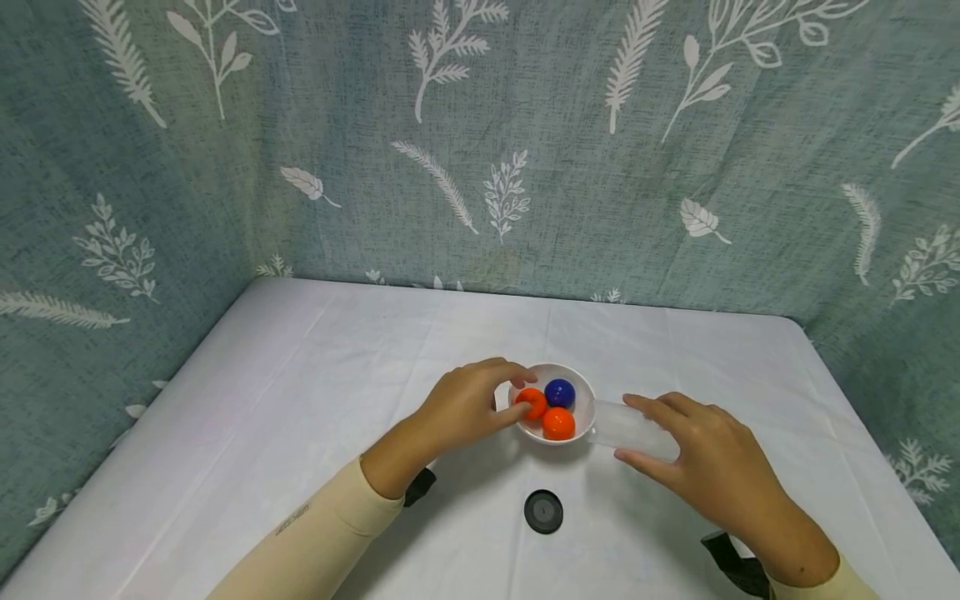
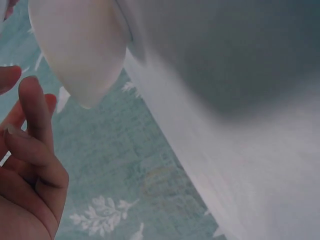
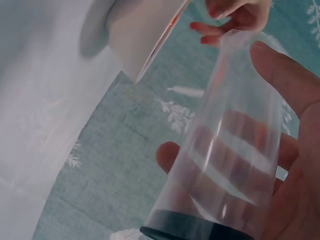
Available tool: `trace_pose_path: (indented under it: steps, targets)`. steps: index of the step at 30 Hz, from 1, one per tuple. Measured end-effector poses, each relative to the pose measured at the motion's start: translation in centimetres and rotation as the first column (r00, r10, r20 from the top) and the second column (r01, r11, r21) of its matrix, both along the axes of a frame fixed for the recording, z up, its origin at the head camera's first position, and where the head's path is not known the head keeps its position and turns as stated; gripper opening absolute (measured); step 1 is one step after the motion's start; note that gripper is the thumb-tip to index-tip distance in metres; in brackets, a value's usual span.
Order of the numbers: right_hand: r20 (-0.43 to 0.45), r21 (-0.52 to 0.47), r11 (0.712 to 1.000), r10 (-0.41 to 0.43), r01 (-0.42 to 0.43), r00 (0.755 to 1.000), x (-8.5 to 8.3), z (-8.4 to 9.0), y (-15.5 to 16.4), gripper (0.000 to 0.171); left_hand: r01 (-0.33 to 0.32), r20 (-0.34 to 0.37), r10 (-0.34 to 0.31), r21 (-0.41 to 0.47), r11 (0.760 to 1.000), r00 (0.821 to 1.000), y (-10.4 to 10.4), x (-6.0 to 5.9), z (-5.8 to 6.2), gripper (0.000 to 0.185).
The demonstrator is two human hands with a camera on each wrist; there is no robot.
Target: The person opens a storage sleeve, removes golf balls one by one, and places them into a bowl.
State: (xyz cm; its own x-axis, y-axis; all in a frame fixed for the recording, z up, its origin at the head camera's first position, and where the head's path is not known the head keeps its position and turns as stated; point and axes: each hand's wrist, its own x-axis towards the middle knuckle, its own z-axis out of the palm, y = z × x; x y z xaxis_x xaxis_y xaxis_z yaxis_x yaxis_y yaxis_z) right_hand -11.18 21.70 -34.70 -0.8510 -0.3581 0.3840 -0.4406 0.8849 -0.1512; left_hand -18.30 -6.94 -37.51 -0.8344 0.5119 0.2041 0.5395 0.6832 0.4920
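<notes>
A white bowl (image 1: 583, 407) holds two orange balls (image 1: 558, 424) and a dark blue ball (image 1: 559, 392). My left hand (image 1: 467, 407) reaches over the bowl's left rim, thumb and fingers spread on either side of the left orange ball (image 1: 533, 403). In the left wrist view its fingers (image 2: 37, 155) are loosely bent beside the bowl, with no ball visible between them. My right hand (image 1: 708, 454) grips a clear plastic tube (image 3: 225, 160) with a black end (image 3: 190, 227). The tube lies sideways, its clear end close to the bowl's right side.
A round black lid (image 1: 543, 511) lies on the white-covered table (image 1: 337, 400), nearer to me than the bowl. Green leaf-patterned cloth (image 1: 337, 167) stands behind the table and along its sides.
</notes>
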Motion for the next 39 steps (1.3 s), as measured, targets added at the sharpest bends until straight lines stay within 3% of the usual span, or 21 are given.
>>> trace_pose_path:
  steps: [8, 13, 28, 34, 39]
  targets:
    - [0.114, -0.191, 0.980, -0.034, 0.055, 0.993, -1.6, -0.4, 0.9, 0.056, -0.033, -0.030, 0.034, 0.051, 0.998, 0.999, -1.1, 1.1, 0.0, 0.031]
    - [0.221, -0.321, 0.943, -0.013, 0.086, 0.975, -2.5, -1.3, 1.4, 0.055, -0.025, -0.044, 0.027, 0.058, 0.998, 0.999, -1.4, 1.2, -0.1, 0.030]
    - [0.327, -0.521, 0.838, 0.023, 0.160, 0.945, -5.0, -2.9, 1.6, 0.044, -0.036, -0.062, 0.041, 0.078, 0.996, 0.997, -2.1, 1.5, 0.5, 0.027]
    - [0.431, -0.580, 0.787, 0.079, 0.209, 0.899, -5.3, -3.3, 1.8, 0.047, -0.021, -0.058, 0.026, 0.085, 0.996, 0.998, -2.1, 1.7, -0.1, 0.026]
    - [0.487, -0.567, 0.784, 0.071, 0.254, 0.871, -5.1, -3.5, 1.9, 0.050, -0.013, -0.065, 0.018, 0.090, 0.996, 0.998, -2.0, 1.8, -0.4, 0.026]
